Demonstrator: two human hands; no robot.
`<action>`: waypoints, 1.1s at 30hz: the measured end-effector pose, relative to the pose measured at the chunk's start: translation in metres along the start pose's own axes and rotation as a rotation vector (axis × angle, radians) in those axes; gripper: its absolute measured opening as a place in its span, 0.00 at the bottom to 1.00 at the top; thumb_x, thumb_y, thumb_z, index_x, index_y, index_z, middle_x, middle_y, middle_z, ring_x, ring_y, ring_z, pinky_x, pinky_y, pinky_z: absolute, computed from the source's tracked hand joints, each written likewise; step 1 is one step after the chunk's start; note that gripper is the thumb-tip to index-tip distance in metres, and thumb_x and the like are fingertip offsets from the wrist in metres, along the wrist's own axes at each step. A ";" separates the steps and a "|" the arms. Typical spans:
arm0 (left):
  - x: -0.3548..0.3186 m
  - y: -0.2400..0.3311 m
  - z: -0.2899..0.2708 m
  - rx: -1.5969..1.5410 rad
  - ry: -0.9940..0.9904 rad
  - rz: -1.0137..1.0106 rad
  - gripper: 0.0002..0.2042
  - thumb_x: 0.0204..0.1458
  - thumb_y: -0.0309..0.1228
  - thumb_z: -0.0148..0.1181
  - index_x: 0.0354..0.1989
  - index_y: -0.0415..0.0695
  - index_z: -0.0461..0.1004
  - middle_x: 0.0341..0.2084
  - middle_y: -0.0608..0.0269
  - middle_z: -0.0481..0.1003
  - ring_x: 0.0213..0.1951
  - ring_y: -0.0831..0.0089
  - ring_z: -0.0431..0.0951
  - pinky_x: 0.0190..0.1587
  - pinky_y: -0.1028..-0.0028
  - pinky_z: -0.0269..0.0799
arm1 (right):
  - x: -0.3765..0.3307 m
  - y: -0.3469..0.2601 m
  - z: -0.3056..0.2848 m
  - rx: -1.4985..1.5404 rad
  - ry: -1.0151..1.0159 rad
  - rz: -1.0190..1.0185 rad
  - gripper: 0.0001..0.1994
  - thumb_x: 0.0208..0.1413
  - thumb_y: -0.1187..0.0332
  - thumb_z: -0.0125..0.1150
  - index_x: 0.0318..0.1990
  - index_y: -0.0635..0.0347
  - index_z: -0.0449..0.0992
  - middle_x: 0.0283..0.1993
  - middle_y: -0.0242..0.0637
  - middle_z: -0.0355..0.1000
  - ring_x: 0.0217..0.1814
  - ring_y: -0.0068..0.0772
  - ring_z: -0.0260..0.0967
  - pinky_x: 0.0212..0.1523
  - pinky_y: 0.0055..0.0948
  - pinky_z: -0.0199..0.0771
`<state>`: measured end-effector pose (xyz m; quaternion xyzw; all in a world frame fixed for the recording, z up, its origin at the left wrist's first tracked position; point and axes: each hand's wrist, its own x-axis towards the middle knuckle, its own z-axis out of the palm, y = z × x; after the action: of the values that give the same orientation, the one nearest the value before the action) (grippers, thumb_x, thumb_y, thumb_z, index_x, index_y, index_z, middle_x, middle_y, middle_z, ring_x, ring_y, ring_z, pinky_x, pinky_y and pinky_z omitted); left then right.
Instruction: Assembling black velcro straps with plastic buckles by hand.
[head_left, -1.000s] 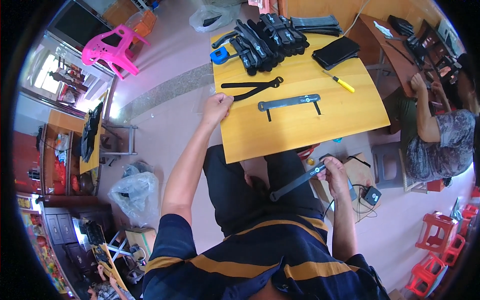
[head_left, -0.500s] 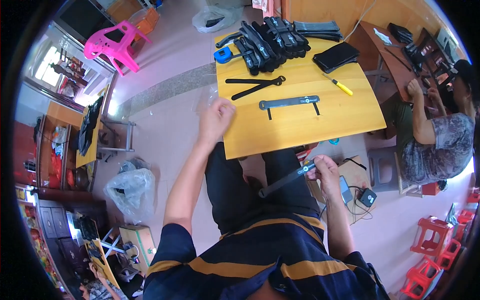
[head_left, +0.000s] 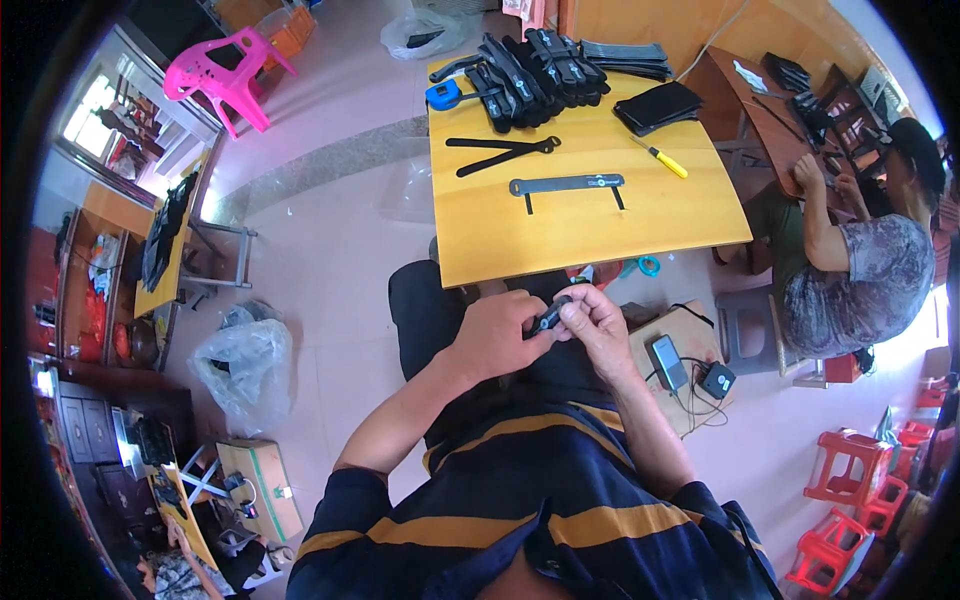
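Since the earlier frames the left hand (head_left: pixel 497 335) has been drawn back from the counter (head_left: pixel 590 230) edge to the lap, where it is now met by the right hand (head_left: pixel 598 325). A small dark strap piece (head_left: pixel 549 316) is held between them, just below the near edge of the counter; the grip of both hands is closed on it, with fingertips pinched at its ends.

To the right of the lap, a low box (head_left: pixel 678 352) is seen carrying a small grey device (head_left: pixel 667 361) and a black adapter (head_left: pixel 716 379) with a cord.

On the counter, a grey flat bar (head_left: pixel 566 184) with two thin prongs is laid nearest, with a pair of long black strips (head_left: pixel 502 151) behind it and a yellow-handled screwdriver (head_left: pixel 660 157) to the right. Farther back, a pile of black straps (head_left: pixel 535 70) is stacked, with a blue tape roll (head_left: pixel 442 95) at its left and a black flat case (head_left: pixel 656 104) at its right.

A clear plastic bag (head_left: pixel 246 362) with unclear contents is left on the floor to the left. Another person (head_left: pixel 850 260) is seated at the far right at a second table.
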<state>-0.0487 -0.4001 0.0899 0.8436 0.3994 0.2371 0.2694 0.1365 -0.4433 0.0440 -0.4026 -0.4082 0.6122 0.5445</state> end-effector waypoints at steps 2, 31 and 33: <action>0.000 -0.004 -0.002 -0.097 -0.054 -0.047 0.13 0.47 0.41 0.70 0.28 0.44 0.77 0.20 0.60 0.73 0.23 0.61 0.76 0.26 0.65 0.70 | -0.002 0.001 0.000 0.004 -0.034 -0.018 0.08 0.66 0.69 0.58 0.48 0.61 0.73 0.36 0.26 0.72 0.36 0.14 0.68 0.37 0.18 0.71; -0.009 -0.002 -0.005 -0.459 -0.080 -0.201 0.02 0.44 0.21 0.62 0.25 0.38 0.74 0.16 0.69 0.71 0.21 0.84 0.68 0.25 0.79 0.65 | -0.008 -0.040 0.014 -1.023 -0.094 -0.384 0.11 0.45 0.71 0.71 0.36 0.58 0.78 0.29 0.38 0.75 0.32 0.42 0.77 0.32 0.36 0.75; -0.011 -0.005 -0.001 -0.458 -0.075 -0.214 0.03 0.44 0.20 0.61 0.24 0.38 0.73 0.15 0.70 0.69 0.20 0.85 0.67 0.24 0.79 0.63 | -0.008 -0.044 0.017 -0.991 -0.127 -0.321 0.10 0.46 0.76 0.71 0.37 0.63 0.79 0.32 0.42 0.77 0.34 0.41 0.78 0.35 0.33 0.77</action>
<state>-0.0578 -0.4058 0.0853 0.7218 0.4118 0.2603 0.4916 0.1363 -0.4489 0.0914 -0.5064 -0.7376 0.2779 0.3497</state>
